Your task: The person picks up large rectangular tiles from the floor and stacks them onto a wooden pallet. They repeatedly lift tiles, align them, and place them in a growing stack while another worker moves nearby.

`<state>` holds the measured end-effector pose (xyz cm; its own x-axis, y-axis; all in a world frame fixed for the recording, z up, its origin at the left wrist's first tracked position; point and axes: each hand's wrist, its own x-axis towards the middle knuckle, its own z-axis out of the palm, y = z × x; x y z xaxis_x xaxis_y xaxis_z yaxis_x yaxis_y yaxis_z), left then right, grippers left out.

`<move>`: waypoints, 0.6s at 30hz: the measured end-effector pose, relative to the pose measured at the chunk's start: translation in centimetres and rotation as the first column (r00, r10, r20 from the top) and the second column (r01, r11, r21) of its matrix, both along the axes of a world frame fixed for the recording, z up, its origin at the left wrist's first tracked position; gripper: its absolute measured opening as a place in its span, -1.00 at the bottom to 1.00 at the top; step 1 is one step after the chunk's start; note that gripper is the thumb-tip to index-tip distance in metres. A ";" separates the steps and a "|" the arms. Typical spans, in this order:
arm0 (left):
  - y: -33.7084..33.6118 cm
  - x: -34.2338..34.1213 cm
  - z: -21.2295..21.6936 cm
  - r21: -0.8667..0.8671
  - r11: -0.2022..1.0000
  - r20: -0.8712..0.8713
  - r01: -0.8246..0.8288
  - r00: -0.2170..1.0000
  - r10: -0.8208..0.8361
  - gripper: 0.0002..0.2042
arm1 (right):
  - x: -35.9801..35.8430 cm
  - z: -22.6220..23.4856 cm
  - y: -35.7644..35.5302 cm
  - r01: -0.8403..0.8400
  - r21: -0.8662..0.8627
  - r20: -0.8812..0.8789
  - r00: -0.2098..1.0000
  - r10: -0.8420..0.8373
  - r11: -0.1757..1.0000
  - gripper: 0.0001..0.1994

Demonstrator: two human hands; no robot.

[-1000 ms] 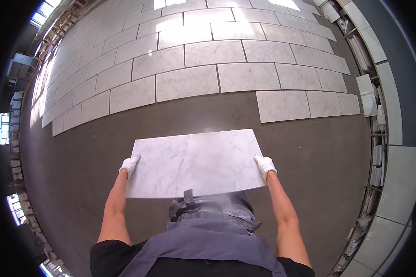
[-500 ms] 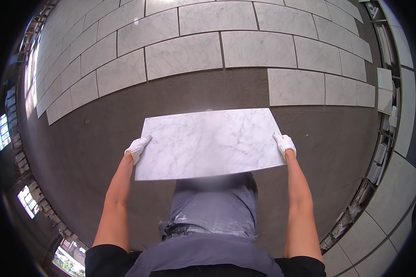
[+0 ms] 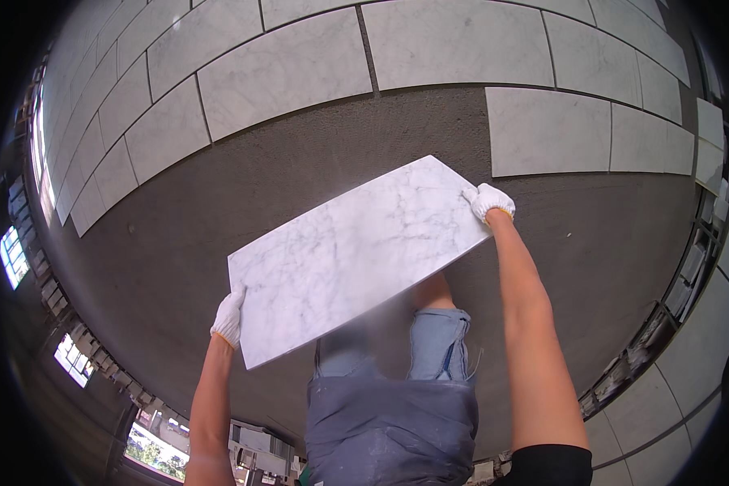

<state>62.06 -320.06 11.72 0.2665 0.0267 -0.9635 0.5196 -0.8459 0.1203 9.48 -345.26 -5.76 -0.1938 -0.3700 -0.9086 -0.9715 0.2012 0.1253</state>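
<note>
The gloved left hand [image 3: 228, 317] gripped the marble slab [image 3: 356, 257] at its 8 o'clock edge; the gloved right hand [image 3: 489, 201] clasped its 2 o'clock corner. The slab hung tilted above the grey floor [image 3: 219, 219], laid tiles [image 3: 454, 40] at 12 o'clock beyond.

White slab [image 3: 352, 255] with fine grey veining at centre. White gloves on the left hand [image 3: 228, 317] and right hand [image 3: 489, 201]. Dark grey floor [image 3: 178, 235]. Pale grey-veined tiles [image 3: 454, 40] at twelve o'clock. Blue-grey apron [image 3: 393, 421] at six o'clock.
</note>
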 end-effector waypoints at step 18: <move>-13.0 -25.7 11.7 -0.096 0.994 -0.146 0.049 0.987 -0.063 -0.64 | 2.1 14.9 17.1 0.842 0.392 0.288 -0.494 -0.821 -0.370 -0.48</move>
<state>36.34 -333.05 23.42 0.1184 -0.0741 -0.9902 0.4896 -0.8632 0.1232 11.57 -328.14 9.12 -0.0205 -0.1003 -0.9948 0.6224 0.7774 -0.0911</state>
